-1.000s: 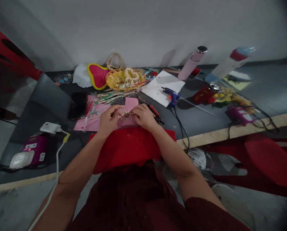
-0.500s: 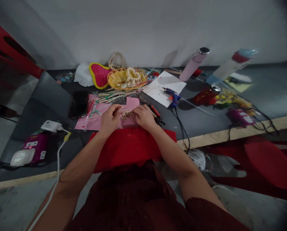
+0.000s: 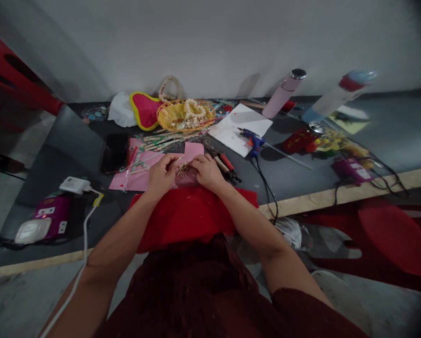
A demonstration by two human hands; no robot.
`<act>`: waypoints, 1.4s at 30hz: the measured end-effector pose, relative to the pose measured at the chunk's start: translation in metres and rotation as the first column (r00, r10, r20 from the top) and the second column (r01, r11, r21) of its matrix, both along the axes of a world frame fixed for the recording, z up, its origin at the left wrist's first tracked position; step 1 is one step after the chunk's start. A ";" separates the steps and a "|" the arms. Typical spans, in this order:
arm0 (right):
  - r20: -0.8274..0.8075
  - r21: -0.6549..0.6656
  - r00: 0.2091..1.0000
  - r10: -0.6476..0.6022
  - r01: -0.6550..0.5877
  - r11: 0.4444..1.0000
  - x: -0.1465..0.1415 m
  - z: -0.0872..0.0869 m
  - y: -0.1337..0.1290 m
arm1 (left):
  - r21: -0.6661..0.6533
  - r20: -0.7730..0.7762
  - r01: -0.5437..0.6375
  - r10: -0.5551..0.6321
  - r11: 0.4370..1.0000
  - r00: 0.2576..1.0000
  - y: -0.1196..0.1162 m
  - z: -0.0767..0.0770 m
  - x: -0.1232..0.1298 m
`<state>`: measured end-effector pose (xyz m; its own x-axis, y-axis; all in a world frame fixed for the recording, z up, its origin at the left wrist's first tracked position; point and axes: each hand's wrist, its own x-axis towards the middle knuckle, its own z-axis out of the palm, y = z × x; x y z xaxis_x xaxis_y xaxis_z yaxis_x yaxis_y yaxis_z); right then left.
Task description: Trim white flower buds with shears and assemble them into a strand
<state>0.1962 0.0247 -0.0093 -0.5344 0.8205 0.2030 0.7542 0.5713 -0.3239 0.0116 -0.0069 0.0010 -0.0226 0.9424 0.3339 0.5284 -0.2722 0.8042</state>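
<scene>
My left hand (image 3: 162,174) is closed in a pinch above the pink paper (image 3: 137,181), with a small pale piece at its fingertips too tiny to name. Opposite it, my right hand (image 3: 207,172) has its fingers bent together at the edge of a small heap of pale beads or shells (image 3: 183,169). What those fingers hold, if anything, is hidden. The heap lies between both hands on the paper. Just right of my right hand are pliers with red and tan handles (image 3: 226,162). A red cloth (image 3: 185,216) spreads beneath my forearms.
Behind the hands stands a yellow basket (image 3: 166,123) with shell strings. A glue gun (image 3: 254,142) rests by white paper (image 3: 244,123), its cord hanging over the edge. A phone (image 3: 115,153) lies left; a pink flask (image 3: 284,94) and red can (image 3: 304,137) stand right.
My right hand has shifted slightly left, closer to my left hand and over the heap, uncovering more of the pliers. My left hand stays nearly in place.
</scene>
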 end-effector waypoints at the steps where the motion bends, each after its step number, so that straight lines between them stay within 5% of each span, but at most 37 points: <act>1: -0.002 0.000 1.000 0.000 0.000 1.000 -0.001 0.000 0.000 | -0.001 -0.001 0.002 -0.002 1.000 1.000 0.000 0.000 0.000; 15: -0.118 0.030 0.993 -0.016 0.020 0.999 0.002 -0.008 0.008 | -0.018 -0.024 0.015 -0.016 1.000 1.000 0.000 -0.001 0.001; 27: 0.025 0.041 1.000 -0.017 0.016 0.999 -0.006 0.000 0.003 | -0.069 -0.088 -0.012 0.006 0.998 0.996 0.000 -0.002 0.002; 42: -0.496 0.021 0.865 0.069 -0.067 0.998 -0.010 0.001 -0.003 | -0.036 -0.028 0.047 -0.048 0.998 0.998 0.000 -0.004 0.005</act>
